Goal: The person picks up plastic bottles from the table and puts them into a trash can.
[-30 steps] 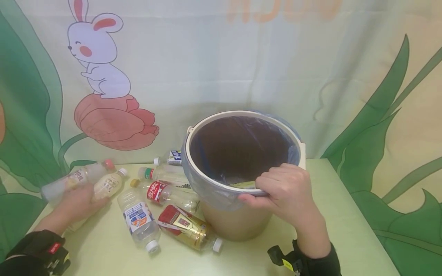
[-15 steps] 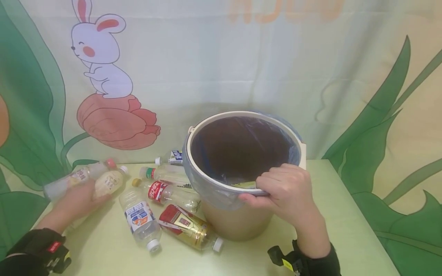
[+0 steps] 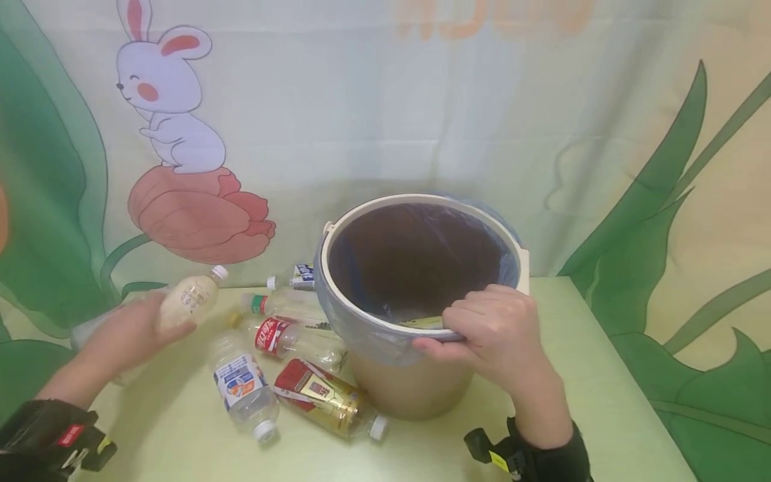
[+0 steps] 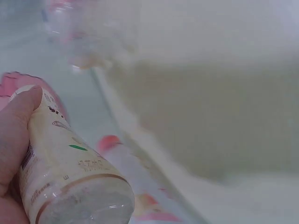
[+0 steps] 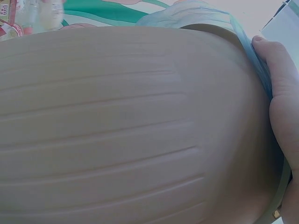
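Note:
My left hand (image 3: 132,328) grips a cream-labelled plastic bottle (image 3: 188,300) with a white cap, raised off the table at the left. In the left wrist view the thumb lies along that bottle (image 4: 70,158), its clear base toward the camera. Behind the hand another bottle (image 3: 90,328) lies mostly hidden; its red cap (image 4: 110,142) shows in the left wrist view. My right hand (image 3: 490,335) holds the near right rim of a beige trash bin (image 3: 409,385), fingers over the rim and thumb outside, on the bluish bag liner (image 3: 385,345). The ribbed bin wall (image 5: 103,121) fills the right wrist view.
Left of the bin lie several bottles: a clear one with a blue-white label (image 3: 241,385), a gold-and-red one (image 3: 319,395), a red-labelled one (image 3: 295,341), a green-labelled one (image 3: 289,306), and one at the back (image 3: 295,276). A printed curtain (image 3: 385,100) hangs behind the table.
My left hand has lifted the cream-labelled bottle off the table, and its arm has shifted slightly up and left. The right hand keeps its hold on the bin rim.

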A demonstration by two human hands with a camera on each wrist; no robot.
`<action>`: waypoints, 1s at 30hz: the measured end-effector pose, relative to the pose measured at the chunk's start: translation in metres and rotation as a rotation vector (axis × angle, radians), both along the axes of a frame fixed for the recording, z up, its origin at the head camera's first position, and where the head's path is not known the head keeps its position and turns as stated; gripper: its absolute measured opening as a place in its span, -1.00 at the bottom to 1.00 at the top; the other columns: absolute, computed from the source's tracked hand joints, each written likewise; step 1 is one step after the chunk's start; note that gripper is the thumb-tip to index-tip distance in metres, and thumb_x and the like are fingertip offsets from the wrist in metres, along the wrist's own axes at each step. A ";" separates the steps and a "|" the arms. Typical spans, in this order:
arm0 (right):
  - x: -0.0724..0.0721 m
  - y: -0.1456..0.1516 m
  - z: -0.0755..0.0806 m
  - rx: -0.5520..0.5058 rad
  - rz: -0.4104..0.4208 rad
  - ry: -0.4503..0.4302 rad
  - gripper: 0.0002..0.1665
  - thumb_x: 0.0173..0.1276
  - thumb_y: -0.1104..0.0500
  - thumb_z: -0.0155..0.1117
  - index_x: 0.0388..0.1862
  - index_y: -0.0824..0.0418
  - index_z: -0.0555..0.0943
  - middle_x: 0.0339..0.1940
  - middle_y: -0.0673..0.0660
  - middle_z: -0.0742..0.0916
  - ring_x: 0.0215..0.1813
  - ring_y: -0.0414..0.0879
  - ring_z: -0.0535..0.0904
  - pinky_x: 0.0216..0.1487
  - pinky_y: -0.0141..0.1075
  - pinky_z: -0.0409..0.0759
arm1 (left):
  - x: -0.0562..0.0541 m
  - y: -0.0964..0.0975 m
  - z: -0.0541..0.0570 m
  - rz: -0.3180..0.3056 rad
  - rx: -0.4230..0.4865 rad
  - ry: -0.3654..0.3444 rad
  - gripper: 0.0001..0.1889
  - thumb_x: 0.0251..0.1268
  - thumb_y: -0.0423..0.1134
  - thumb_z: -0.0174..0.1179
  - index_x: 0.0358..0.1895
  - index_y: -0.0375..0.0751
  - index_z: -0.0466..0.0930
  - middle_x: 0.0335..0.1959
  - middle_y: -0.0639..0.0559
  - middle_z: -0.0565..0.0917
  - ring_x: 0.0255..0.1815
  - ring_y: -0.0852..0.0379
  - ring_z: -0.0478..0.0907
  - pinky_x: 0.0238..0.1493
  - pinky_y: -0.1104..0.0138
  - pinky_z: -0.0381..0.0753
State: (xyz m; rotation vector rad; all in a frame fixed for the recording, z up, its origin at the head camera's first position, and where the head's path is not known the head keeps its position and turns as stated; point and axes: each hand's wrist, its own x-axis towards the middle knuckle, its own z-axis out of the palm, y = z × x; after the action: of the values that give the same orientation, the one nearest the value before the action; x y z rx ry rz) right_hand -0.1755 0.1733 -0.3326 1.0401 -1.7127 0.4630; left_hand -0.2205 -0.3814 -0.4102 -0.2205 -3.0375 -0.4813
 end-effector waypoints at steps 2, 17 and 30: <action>0.000 -0.001 0.000 -0.002 0.004 0.002 -0.20 0.64 -0.41 0.16 -0.73 -0.04 0.21 -0.74 -0.14 0.21 -0.63 -0.26 -0.02 -0.58 -0.39 -0.05 | 0.002 0.008 0.013 0.001 0.017 0.013 -0.25 0.48 0.15 0.41 0.20 -0.57 0.43 -0.31 -0.20 0.64 -0.42 -0.04 0.56 -0.51 0.14 0.51; -0.001 -0.001 0.001 0.003 -0.009 0.003 -0.18 0.64 -0.41 0.15 -0.72 -0.03 0.18 -0.73 -0.13 0.18 -0.60 -0.25 -0.05 -0.56 -0.38 -0.10 | -0.006 0.099 0.103 -0.109 0.117 0.328 -0.36 0.42 0.13 0.49 0.30 -0.26 0.53 -0.16 -0.13 0.69 -0.31 -0.06 0.59 -0.41 0.11 0.52; -0.001 0.002 -0.002 0.016 -0.019 -0.010 -0.18 0.63 -0.43 0.15 -0.72 -0.03 0.19 -0.74 -0.13 0.19 -0.61 -0.25 -0.05 -0.56 -0.38 -0.08 | -0.014 0.224 0.174 -0.287 0.257 0.551 -0.28 0.41 0.00 0.51 0.50 -0.24 0.49 0.19 -0.20 0.71 0.01 -0.15 0.64 -0.05 -0.08 0.64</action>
State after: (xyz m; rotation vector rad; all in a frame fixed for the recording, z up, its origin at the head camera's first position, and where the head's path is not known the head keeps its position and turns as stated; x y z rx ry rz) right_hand -0.1768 0.1755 -0.3344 1.0335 -1.7360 0.4440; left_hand -0.2341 -0.1578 -0.2360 -0.6554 -2.3907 -0.6868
